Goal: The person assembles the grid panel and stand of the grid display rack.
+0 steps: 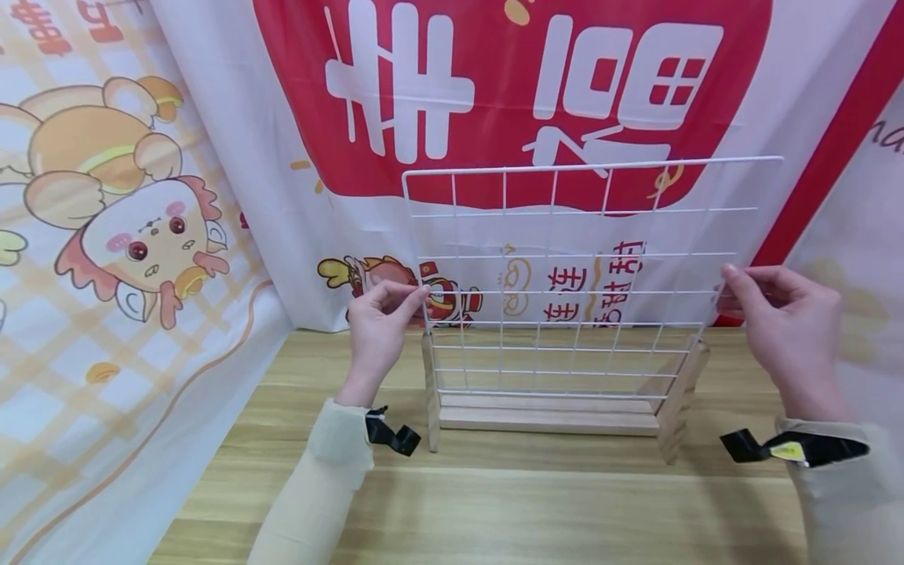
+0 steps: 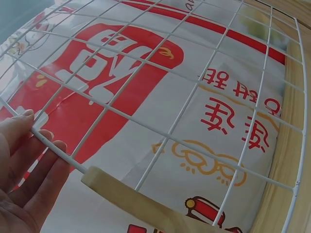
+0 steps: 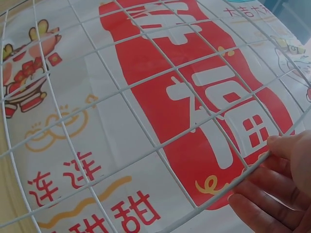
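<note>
A white wire grid panel [image 1: 579,212] stands upright between the two side posts of a wooden stand [image 1: 547,424]. My left hand [image 1: 384,326] pinches the panel's left edge wire between thumb and fingers, a little above the left wooden post [image 1: 429,392]. On the opposite side my right hand [image 1: 794,333] grips the right edge wire, above the right post [image 1: 683,400]. The left wrist view shows the left fingers [image 2: 41,170] around the frame wire just beyond the post's rounded top. In the right wrist view the thumb [image 3: 286,145] lies over the edge wire.
The stand rests on a wood-grain table [image 1: 537,502]. Behind it hangs a white cloth with a large red patch [image 1: 494,94] and printed characters. A cartoon-printed checked cloth [image 1: 127,259] covers the left side. Another pale cloth [image 1: 862,259] hangs at the right.
</note>
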Motion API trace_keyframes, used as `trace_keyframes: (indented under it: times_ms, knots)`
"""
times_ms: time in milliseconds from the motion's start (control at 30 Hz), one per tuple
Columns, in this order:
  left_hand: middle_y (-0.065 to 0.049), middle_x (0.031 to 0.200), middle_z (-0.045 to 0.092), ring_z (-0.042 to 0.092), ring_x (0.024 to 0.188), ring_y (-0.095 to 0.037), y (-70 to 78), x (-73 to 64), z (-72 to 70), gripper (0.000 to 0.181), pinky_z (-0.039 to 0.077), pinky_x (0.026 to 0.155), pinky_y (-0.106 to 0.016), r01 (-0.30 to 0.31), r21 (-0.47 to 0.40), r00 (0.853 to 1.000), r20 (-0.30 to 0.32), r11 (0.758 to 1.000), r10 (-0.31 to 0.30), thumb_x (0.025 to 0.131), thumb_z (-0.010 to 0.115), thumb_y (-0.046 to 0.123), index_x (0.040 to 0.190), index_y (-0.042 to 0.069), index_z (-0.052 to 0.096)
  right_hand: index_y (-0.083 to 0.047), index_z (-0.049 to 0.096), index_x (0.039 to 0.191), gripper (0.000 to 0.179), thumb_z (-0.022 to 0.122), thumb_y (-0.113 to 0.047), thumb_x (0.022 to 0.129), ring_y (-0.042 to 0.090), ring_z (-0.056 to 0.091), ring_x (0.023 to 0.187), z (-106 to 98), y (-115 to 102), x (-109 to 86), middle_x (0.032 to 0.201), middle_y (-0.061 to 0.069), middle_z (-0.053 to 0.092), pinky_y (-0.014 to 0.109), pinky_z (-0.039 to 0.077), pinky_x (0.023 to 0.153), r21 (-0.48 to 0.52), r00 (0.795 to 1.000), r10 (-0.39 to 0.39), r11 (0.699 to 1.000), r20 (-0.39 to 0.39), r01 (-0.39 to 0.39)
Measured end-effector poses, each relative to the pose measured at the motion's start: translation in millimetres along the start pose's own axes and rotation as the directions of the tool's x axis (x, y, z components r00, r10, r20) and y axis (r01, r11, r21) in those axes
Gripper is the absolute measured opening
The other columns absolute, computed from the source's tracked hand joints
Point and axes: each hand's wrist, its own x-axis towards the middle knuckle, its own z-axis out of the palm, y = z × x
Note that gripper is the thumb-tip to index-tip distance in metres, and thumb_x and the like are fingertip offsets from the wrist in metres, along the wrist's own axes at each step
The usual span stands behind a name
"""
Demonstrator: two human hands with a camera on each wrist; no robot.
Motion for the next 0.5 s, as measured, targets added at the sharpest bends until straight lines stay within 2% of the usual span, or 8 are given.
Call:
trace_keyframes:
  times_ms: [133,267,500]
  knots:
    - [-0.007,0.088,0.075,0.071,0.073,-0.028,-2.5,-0.4,-0.3,0.025,0.061,0.065,-0.031,-0.023,-0.012,1.0,0.009,1.0,0.023,0.09,0.08,0.028,0.095,0.004,0.075,-0.006,0.069,0.128,0.043,0.069,-0.037,0.098,-0.002,0.068,0.075,-0.5,0.7,-0.9,0.088,-0.02,0.069,0.009,0.052,0.065,0.012,1.0,0.014,1.0,0.007,-0.014]
    - [-0.005,0.086,0.075,0.07,0.075,-0.033,-4.1,-1.9,-0.7,0.028,0.059,0.064,-0.027,-0.029,0.023,1.0,0.008,0.999,0.029,0.089,0.081,0.032,0.092,0.006,0.075,-0.006,0.069,0.126,0.043,0.068,-0.039,0.098,-0.002,0.067,0.075,0.0,3.5,-1.3,0.086,-0.021,0.069,0.009,0.052,0.065,0.008,1.0,0.026,1.0,0.015,-0.026]
    - [-0.003,0.087,0.075,0.07,0.074,-0.023,-6.3,-4.9,-1.4,0.029,0.059,0.066,-0.027,-0.007,0.048,1.0,0.016,0.999,0.007,0.088,0.081,0.036,0.091,0.008,0.074,-0.008,0.071,0.124,0.041,0.069,-0.039,0.097,0.001,0.067,0.077,1.7,12.4,-3.5,0.087,-0.019,0.069,0.008,0.052,0.065,0.021,0.999,0.036,0.999,0.021,-0.036]
